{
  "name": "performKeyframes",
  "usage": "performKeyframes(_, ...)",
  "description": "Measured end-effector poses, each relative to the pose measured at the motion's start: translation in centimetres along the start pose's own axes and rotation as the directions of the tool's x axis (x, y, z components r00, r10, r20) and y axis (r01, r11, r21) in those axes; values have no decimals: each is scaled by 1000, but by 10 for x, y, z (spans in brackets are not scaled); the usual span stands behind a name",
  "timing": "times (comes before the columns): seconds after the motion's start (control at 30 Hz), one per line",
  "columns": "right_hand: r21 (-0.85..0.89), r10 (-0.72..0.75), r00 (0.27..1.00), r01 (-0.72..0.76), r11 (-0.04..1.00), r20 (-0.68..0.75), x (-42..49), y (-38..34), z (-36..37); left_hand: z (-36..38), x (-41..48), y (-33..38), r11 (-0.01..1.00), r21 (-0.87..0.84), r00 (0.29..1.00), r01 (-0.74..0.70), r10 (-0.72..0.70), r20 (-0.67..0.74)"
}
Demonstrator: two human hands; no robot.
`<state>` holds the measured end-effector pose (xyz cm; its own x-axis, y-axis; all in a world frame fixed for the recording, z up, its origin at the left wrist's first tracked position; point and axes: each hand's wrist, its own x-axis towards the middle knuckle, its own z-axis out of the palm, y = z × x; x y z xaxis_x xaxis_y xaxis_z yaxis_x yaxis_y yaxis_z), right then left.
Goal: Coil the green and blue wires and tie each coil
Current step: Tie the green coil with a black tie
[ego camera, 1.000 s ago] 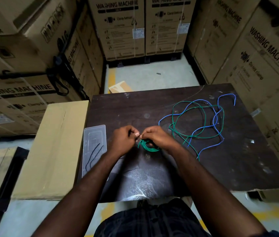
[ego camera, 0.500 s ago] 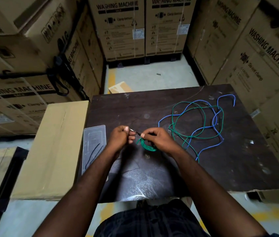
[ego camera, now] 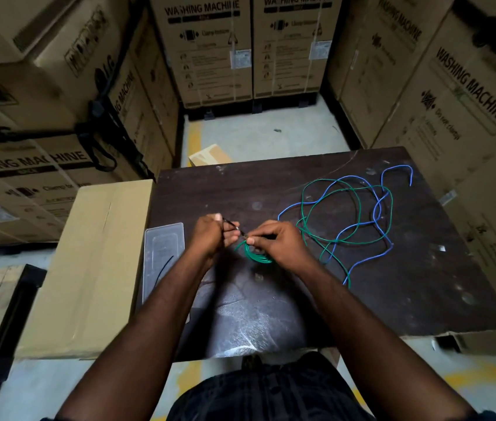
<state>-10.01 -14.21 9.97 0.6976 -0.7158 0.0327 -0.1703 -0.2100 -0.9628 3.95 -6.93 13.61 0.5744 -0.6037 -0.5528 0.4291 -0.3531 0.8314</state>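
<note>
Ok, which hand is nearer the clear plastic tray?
Left. The left hand, pinching the black tie, sits just right of the clear tray; the right hand, holding the green coil, is farther right.

The table (ego camera: pixel 422 284) is dark board, matt and scuffed, with a worn shiny patch at 6 o'clock. The green wire (ego camera: pixel 257 259) and blue wire (ego camera: pixel 397 167) have smooth plastic sheaths. The thin black tie (ego camera: pixel 233 226) glints faintly. At 9 o'clock, a clear glossy plastic tray (ego camera: pixel 164 241) sits beside a matt cardboard carton (ego camera: pixel 88 268).
</note>
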Motion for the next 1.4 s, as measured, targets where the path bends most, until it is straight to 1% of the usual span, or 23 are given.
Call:
performKeyframes(0.1, 17, 13, 996, -12, 1000, -93, -2, 2, 2, 5, 1, 2, 999, 15, 999, -31, 31, -5)
performKeyframes(0.23, 53, 43, 989, -36, 998, -142, -3, -1, 4, 8, 3, 3, 1000, -8, 999, -23, 22, -44)
performKeyframes(0.43, 96, 52, 989, -39, 995, -136, -1, -12, 5, 11, 5, 4, 995, -90, 990, 40, -52, -134)
performKeyframes(0.5, 85, 57, 989, -46, 995, -133, 0, -11, 5, 13, 5, 5, 994, -98, 988, 40, -54, -144)
performKeyframes(0.53, 85, 64, 989, -53, 995, -132, 0, -10, 4, 13, 4, 6, 996, -85, 989, 20, -32, -143)
performKeyframes(0.57, 98, 79, 988, -66, 993, -134, -1, -9, 3, 14, 2, 7, 998, -46, 990, -30, 23, -138)
performKeyframes(0.63, 124, 101, 982, -82, 989, -157, -3, -10, -1, 15, -6, 10, 969, 97, 966, -228, 238, -104)
performKeyframes(0.7, 56, 52, 978, -41, 998, -202, -3, -8, -5, 16, -16, 13, 853, 247, 878, -459, 478, -21)
performKeyframes(0.73, 0, 10, 976, -11, 1000, -218, -3, -8, -6, 17, -20, 14, 794, 292, 833, -532, 552, 17)
performKeyframes(0.77, -46, -29, 975, 19, 999, -220, -1, -8, -8, 17, -22, 16, 768, 309, 812, -562, 582, 31)
performKeyframes(0.8, -82, -57, 975, 40, 996, -213, 0, -8, -9, 17, -23, 19, 769, 296, 809, -567, 587, 27)
performKeyframes(0.87, -119, -67, 983, 47, 992, -170, 2, -8, -8, 16, -21, 22, 798, 254, 826, -546, 563, 6)
performKeyframes(0.93, -135, -39, 992, 22, 991, -119, 2, -9, -7, 15, -21, 21, 815, 245, 842, -525, 540, 7)
performKeyframes(1.03, -106, 12, 998, -18, 994, -57, 2, -7, -2, 13, -21, 18, 868, 172, 881, -466, 474, -6)
performKeyframes(1.13, -7, 89, 996, -89, 996, -22, 0, -9, 4, 8, -13, 17, 942, 60, 942, -329, 332, -47)
performKeyframes(1.2, 27, 84, 996, -84, 996, -16, -1, -11, 7, 4, -10, 14, 970, -10, 969, -241, 240, -61)
performKeyframes(1.3, 87, 62, 997, -59, 994, -35, -2, -18, 8, 1, -10, 12, 984, -103, 989, -144, 138, -61)
performKeyframes(1.4, 170, 114, 993, -108, 979, -26, 0, -23, 11, 0, -10, 13, 978, -206, 998, -23, 11, -58)
